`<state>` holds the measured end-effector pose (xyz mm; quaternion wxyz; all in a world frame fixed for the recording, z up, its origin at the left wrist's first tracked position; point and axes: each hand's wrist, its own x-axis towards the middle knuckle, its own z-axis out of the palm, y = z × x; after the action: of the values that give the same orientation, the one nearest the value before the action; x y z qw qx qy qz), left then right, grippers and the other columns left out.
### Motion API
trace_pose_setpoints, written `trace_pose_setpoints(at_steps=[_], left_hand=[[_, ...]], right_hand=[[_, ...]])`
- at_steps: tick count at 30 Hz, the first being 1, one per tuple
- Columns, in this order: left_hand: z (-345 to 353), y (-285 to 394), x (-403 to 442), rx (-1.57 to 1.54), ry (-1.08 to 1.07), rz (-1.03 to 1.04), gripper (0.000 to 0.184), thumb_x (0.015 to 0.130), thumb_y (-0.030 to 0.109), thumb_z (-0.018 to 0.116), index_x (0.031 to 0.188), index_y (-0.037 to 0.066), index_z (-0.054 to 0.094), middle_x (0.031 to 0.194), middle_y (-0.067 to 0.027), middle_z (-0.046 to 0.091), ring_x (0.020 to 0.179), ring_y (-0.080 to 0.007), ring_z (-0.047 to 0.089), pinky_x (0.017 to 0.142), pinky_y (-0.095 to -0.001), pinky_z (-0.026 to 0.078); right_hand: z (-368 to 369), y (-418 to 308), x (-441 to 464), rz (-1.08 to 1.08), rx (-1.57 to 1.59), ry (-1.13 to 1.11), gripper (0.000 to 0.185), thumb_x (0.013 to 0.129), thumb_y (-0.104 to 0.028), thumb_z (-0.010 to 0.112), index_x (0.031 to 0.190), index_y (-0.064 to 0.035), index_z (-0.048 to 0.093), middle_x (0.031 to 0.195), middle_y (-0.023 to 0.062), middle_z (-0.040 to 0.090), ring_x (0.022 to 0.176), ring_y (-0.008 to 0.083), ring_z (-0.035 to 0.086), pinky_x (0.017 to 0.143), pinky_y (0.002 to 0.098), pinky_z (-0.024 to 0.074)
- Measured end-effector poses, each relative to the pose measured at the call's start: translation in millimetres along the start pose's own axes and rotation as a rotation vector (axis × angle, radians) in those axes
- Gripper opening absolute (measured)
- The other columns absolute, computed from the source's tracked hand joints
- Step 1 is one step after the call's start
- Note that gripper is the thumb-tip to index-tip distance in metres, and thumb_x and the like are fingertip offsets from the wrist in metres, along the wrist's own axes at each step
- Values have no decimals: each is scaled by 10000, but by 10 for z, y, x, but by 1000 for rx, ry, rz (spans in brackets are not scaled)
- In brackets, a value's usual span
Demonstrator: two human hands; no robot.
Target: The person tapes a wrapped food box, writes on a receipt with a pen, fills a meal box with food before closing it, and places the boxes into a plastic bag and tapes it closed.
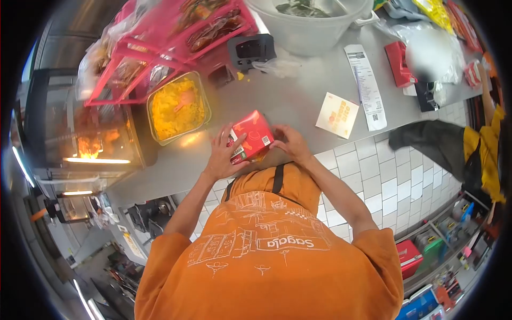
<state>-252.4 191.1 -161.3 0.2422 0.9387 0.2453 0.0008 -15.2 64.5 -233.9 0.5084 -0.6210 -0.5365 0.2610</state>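
A red cardboard food box [253, 135] with a small printed code on it lies near the front edge of the steel counter, between my two hands. My left hand [223, 154] lies over its left end, fingers spread across the lid and side. On the opposite end, my right hand [292, 144] presses thumb and fingers against the box's edge. Whatever is inside the box is hidden. Left of it stands a clear tub [207, 114] of yellow rice-like food [170, 114]. To the right lies a flat white box [337, 115] with orange print.
A long paper receipt [367, 88] lies beyond the white box. Pink racks [128, 53] of bagged food and a large translucent bucket [312, 34] stand at the back. A lit glass warmer [88, 133] is at left. Another person in yellow and black [482, 154] stands at right.
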Motion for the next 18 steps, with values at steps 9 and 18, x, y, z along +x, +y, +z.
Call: trace_pose_setpoints(at_steps=[9,18], left_hand=[[24,292,168,80,-22,-88,863,680,520,775,1402,230,402,1507,-234,204,1426,-438,172,1074,-722,28],[105,311,191,-16,73,-216,822,693,403,781,1397,224,395,1456,-234,257,1380,-420,255,1086,-676,58]], right_hand=[[63,-4,-87,153,266,-8,413,787,-101,773,1151,9,612,975,91,598,721,138,617,630,262,505],[44,-36,14,601,561,-124,397,797,-153,779,1135,-22,617,904,32,561,701,79,575,605,249,480]])
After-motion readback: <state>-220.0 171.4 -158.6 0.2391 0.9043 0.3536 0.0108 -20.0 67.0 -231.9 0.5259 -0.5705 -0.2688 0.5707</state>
